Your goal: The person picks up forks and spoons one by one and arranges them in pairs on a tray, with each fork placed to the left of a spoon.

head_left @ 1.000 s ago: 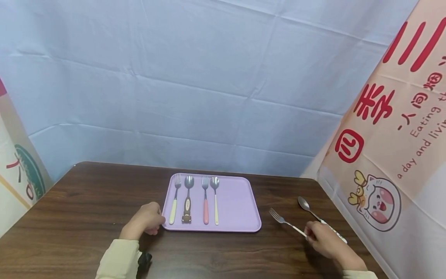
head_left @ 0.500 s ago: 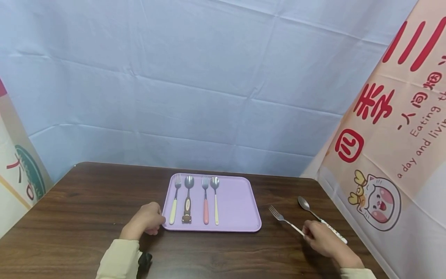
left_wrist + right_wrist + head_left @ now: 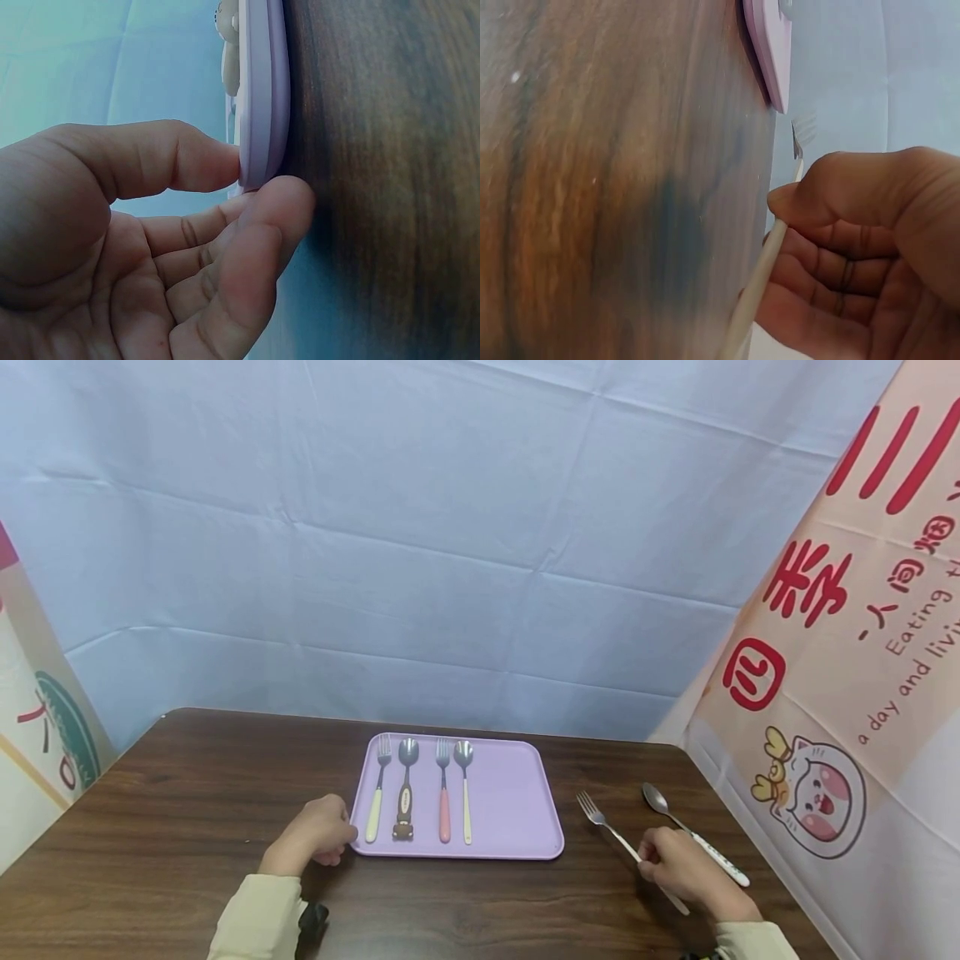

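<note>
A lilac tray (image 3: 513, 802) lies on the table. My left hand (image 3: 315, 833) is at its near left corner; in the left wrist view the thumb presses the tray's rim (image 3: 259, 97) from above and a fingertip meets it from below. To the right of the tray, my right hand (image 3: 684, 865) pinches a white-handled fork (image 3: 618, 837) between thumb and fingers, tines pointing away toward the tray. The right wrist view shows its pale handle (image 3: 756, 289) running past the thumb. Just beyond that hand lies a spoon (image 3: 720, 860) with a patterned white handle.
Side by side on the tray are a yellow-handled fork (image 3: 374, 810), a brown bear-handled spoon (image 3: 404, 802), a pink-handled fork (image 3: 444, 810) and a slim cream-handled spoon (image 3: 467, 802). Pale cloth (image 3: 420, 543) hangs behind the dark wooden table (image 3: 187, 793), printed cloth (image 3: 810, 710) at right.
My right hand has moved a little left with the fork, which has turned slightly, and its handle end now shows below the hand. The left hand and the tray have stayed put.
</note>
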Motion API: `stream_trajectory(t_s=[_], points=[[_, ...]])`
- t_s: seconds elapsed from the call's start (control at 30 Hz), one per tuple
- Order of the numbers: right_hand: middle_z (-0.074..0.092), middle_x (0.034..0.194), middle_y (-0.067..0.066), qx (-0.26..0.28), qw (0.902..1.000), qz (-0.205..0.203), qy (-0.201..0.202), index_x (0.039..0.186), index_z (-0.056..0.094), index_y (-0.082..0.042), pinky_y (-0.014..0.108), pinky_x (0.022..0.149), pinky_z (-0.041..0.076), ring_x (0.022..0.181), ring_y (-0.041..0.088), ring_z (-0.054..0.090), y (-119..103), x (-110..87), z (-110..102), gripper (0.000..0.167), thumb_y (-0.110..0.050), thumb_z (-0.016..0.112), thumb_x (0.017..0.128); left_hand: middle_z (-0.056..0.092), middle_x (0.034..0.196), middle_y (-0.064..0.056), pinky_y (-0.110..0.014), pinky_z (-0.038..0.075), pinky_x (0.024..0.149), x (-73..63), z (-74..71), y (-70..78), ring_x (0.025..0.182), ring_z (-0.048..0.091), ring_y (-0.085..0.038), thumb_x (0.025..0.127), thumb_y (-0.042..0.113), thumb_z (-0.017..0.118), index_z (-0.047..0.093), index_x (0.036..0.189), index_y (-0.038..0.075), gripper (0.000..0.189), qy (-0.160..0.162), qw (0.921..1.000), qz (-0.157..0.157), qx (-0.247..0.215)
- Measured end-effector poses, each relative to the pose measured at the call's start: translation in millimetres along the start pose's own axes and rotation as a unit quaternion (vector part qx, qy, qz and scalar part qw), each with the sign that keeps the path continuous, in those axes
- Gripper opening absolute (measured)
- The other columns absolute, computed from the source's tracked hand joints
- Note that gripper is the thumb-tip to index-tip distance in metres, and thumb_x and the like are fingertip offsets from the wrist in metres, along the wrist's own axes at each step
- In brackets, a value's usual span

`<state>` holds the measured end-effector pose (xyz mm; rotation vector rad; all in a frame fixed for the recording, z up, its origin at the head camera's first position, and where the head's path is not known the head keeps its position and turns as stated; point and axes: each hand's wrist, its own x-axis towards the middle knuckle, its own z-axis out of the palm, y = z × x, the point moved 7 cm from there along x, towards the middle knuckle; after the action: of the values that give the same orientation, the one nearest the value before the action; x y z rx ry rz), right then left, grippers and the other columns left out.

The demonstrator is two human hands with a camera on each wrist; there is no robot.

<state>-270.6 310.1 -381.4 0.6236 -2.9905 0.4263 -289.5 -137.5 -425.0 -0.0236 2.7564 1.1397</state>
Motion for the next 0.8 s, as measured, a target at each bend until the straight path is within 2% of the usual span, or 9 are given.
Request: stream_trajectory(t_s=[0.27, 0.5, 0.67, 0.8], points=[[0.048, 0.06, -0.007, 0.046, 0.9961, 0.074, -0.012, 0.066, 0.055, -0.012, 0.024, 0.046, 0.037, 0.052, 0.009, 0.043, 2, 9.3, 5, 0.014, -0.002, 0.065, 0.066, 0.051, 0.059, -0.012, -0.029, 0.051, 0.042, 1.8, 1.8, 0.7, 0.044, 0.056, -0.018, 0.076, -0.005, 0.056, 0.046, 0.078, -0.003, 0.01, -0.007, 0.9997, -0.003, -0.022], [0.049, 0.058, -0.006, 0.055, 0.9929, 0.105, 0.009, 0.064, 0.056, -0.012, 0.026, 0.046, 0.039, 0.051, 0.011, 0.044, -3, 15.2, 6, 0.015, -0.002, 0.066, 0.066, 0.051, 0.06, -0.013, -0.028, 0.052, 0.042, 2.9, 3.6, 1.7, 0.044, 0.055, -0.017, 0.074, -0.009, 0.053, 0.046, 0.079, -0.005, 0.009, -0.009, 0.9994, -0.003, -0.035], [0.05, 0.058, -0.004, 0.076, 0.9883, 0.133, 0.008, 0.064, 0.056, -0.01, 0.028, 0.048, 0.04, 0.05, 0.013, 0.046, -7, 20.2, 8, 0.013, 0.0, 0.065, 0.068, 0.051, 0.059, -0.013, -0.027, 0.052, 0.042, 3.3, 3.9, 2.5, 0.043, 0.055, -0.017, 0.073, -0.01, 0.052, 0.046, 0.079, -0.005, 0.01, -0.009, 0.9994, 0.001, -0.033], [0.051, 0.056, -0.002, 0.1, 0.983, 0.153, 0.011, 0.063, 0.056, -0.009, 0.028, 0.044, 0.043, 0.046, 0.014, 0.048, -10, 24.9, 12, 0.013, 0.001, 0.064, 0.068, 0.051, 0.058, -0.013, -0.027, 0.052, 0.042, 2.6, 3.7, 4.0, 0.043, 0.056, -0.017, 0.073, -0.011, 0.052, 0.046, 0.078, -0.005, 0.01, -0.007, 0.9994, 0.01, -0.033]])
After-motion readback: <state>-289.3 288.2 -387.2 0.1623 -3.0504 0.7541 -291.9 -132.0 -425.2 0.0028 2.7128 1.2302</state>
